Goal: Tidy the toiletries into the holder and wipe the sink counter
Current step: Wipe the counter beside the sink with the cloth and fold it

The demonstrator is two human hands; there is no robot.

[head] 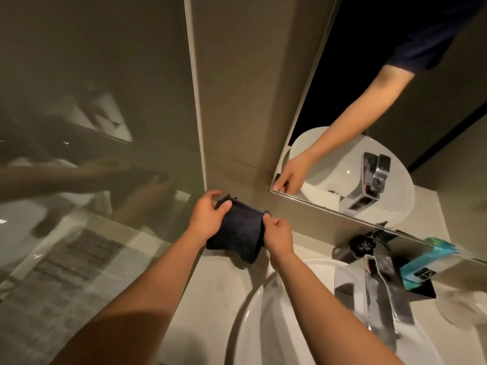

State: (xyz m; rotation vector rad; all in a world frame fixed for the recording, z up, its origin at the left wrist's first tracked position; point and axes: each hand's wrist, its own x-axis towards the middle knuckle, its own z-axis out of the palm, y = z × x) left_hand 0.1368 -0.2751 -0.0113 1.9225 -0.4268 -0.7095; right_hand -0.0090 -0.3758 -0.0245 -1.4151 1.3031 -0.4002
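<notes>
Head view, from the left: a tall smoked-glass partition panel (100,127) fills that side, dimly mirroring the arms, with a pale patterned floor mat (66,280) seen through its lower part. Just right of the glass edge, the left hand (207,217) pinches the upper left corner of a dark navy square wiping cloth (238,234), thumb on the front face and fingers curled behind, so its grip is clenched on the fabric. The cloth is stretched between both hands, held up over the back left corner of the pale stone desk (210,293), its lower edge hanging down close to the surface; whether it touches cannot be told. The right hand (279,237) grips the cloth's right edge in the same pinching way. Below the right forearm lies the round white ceramic sink basin (253,325). Further right stands a chrome lever tap (382,293), and behind it a dark pump soap bottle (353,248) near the wall. Beside that, a teal and white toiletry box (421,264) leans in a dark holder (424,288). A blurred clear round object sits at the far right edge. Above, a wall mirror (434,127) reflects a forearm, the basin and the tap.
</notes>
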